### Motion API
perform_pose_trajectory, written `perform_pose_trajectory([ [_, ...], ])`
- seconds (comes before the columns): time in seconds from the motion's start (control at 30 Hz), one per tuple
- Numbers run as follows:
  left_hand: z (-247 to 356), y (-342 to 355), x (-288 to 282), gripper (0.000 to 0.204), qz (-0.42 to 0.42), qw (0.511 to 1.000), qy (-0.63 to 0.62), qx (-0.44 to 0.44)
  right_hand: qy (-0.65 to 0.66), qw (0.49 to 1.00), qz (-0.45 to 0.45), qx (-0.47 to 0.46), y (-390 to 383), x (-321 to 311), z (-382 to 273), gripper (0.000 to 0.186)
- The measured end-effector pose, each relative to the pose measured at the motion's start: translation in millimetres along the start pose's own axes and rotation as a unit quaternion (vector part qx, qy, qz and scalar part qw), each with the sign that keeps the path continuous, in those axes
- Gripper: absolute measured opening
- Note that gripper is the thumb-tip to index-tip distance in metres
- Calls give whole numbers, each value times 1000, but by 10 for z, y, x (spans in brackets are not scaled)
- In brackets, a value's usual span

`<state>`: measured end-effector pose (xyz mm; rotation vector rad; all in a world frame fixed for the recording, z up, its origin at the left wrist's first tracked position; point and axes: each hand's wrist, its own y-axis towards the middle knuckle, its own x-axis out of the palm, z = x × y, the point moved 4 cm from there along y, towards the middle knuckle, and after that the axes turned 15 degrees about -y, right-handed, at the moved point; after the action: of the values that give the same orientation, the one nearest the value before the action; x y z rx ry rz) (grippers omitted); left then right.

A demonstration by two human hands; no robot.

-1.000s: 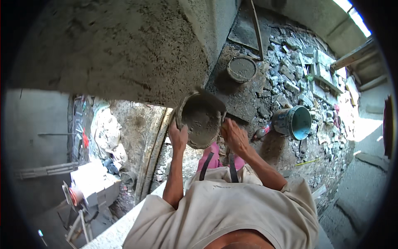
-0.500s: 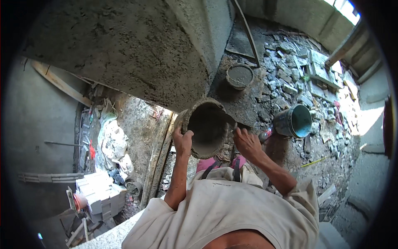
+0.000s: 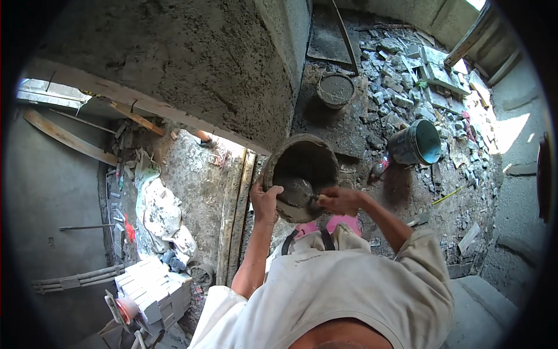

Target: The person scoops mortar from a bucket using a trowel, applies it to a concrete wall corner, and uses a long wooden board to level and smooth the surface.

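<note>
A mortar-crusted bucket [image 3: 329,156] is tilted in front of my body, its mouth facing me. My left hand [image 3: 267,203] is closed on the left side of its rim, thumb over the edge. In my closed right hand [image 3: 341,201] is the handle of a trowel [image 3: 298,193]. The trowel's rounded, mortar-smeared blade lies inside the bucket's mouth, near the lower rim. The bucket's bottom is dark and hard to make out.
A bucket of grey mortar [image 3: 336,90] stands ahead on the ground. To the right are a tipped bucket [image 3: 425,142], a plastic bottle [image 3: 380,166] and broken rubble [image 3: 401,100]. A rough plastered wall [image 3: 192,64] rises at front left. Stacked white blocks [image 3: 154,291] sit lower left.
My right hand has brought the trowel from the bucket's right rim down and left into its mouth. The bucket has shifted slightly right, with my left hand still on its rim.
</note>
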<state>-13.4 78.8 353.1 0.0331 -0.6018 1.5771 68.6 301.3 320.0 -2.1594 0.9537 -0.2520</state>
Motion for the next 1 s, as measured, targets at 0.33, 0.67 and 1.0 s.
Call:
perform_pose_trajectory([
  [0.33, -72, 155, -1197, 51, 198, 976, -33, -87, 355, 910, 191, -97, -161, 276, -121, 25],
  [0.67, 434, -308, -1904, 66, 265, 960, -74, 47, -32, 597, 799, 64, 1266, -611, -57, 26],
  [1.0, 435, -480, -1926, 80, 340, 933, -113, 39, 251, 772, 477, -337, 364, -361, -3153, 39],
])
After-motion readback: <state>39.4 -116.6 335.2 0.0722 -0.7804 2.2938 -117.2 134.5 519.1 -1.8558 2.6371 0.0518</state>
